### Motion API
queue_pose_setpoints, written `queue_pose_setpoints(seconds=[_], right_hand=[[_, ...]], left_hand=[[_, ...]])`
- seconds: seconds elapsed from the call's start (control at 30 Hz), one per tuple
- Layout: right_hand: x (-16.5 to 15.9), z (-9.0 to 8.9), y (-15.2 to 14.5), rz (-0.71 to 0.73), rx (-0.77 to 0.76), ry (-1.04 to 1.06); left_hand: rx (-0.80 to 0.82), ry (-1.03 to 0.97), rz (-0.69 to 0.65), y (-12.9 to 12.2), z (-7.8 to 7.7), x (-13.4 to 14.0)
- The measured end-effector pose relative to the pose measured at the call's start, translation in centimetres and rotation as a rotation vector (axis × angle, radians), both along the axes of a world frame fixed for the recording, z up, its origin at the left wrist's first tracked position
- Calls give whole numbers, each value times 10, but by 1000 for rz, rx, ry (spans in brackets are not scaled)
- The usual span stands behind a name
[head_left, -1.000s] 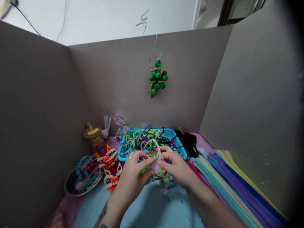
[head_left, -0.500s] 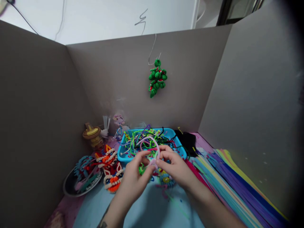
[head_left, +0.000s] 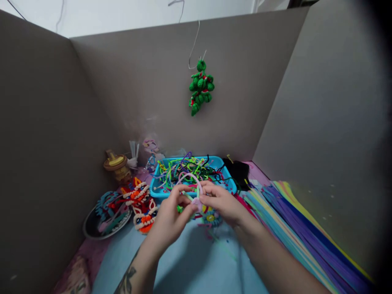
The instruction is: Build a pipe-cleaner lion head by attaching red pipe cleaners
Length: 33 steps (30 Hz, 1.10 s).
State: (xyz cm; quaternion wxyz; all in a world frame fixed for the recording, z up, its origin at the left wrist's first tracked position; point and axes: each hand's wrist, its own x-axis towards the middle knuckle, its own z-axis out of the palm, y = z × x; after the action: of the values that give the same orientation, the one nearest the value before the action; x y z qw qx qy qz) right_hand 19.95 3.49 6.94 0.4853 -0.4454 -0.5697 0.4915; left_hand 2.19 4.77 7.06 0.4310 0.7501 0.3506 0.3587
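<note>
Between both hands is a pale pink pipe cleaner [head_left: 196, 203], coiled at its lower end, with a long loop arching up and over. My left hand [head_left: 175, 210] pinches the coil from the left with thumb and fingers. From the right, my right hand [head_left: 217, 200] grips the same piece, its thumb and forefinger against the loop. A light green strand shows by the fingers. Just below and behind the hands lies a blue pipe-cleaner flower [head_left: 211, 218] with a yellow middle, partly hidden.
Behind the hands stands a blue tray [head_left: 231, 185] of tangled pipe cleaners. Orange-and-cream pipe-cleaner figures [head_left: 145, 216] and a metal bowl [head_left: 92, 232] sit left. Long coloured pipe cleaners [head_left: 294, 220] lie right. A green pipe-cleaner ornament [head_left: 200, 85] hangs on the grey partition [head_left: 137, 81].
The camera view has tipped downward, so the surroundings sit higher in the picture. Both hands still hold the pink pipe cleaner, and its loop has shifted slightly.
</note>
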Motion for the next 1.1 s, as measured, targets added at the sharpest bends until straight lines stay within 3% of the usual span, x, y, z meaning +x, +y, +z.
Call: queue_pose_setpoints(seconds=[0.13, 0.37, 0.57, 0.7, 0.8, 0.9, 1.0, 1.1], right_hand=[[-1, 0, -1, -92, 64, -37], [-2, -2, 0, -95, 48, -48], [-7, 2, 1, -43, 61, -131], [-14, 0, -12, -25, 42, -206], [-20, -14, -33, -1, 7, -297], [-26, -43, -60, 70, -55, -352], [-30, -78, -81, 120, -111, -417], [-29, -102, -87, 22, -120, -481]], left_hand=[[1, 15, 12, -1, 1, -2], [11, 28, -8, -2, 5, -3], [-21, -40, 143, -7, 6, -2], [85, 50, 243, -25, 1, -11], [166, 242, 391, -34, -8, -42], [105, 701, 424, -32, -16, -96], [35, 861, 543, -11, -17, -150], [6, 946, 549, 24, -17, -178]])
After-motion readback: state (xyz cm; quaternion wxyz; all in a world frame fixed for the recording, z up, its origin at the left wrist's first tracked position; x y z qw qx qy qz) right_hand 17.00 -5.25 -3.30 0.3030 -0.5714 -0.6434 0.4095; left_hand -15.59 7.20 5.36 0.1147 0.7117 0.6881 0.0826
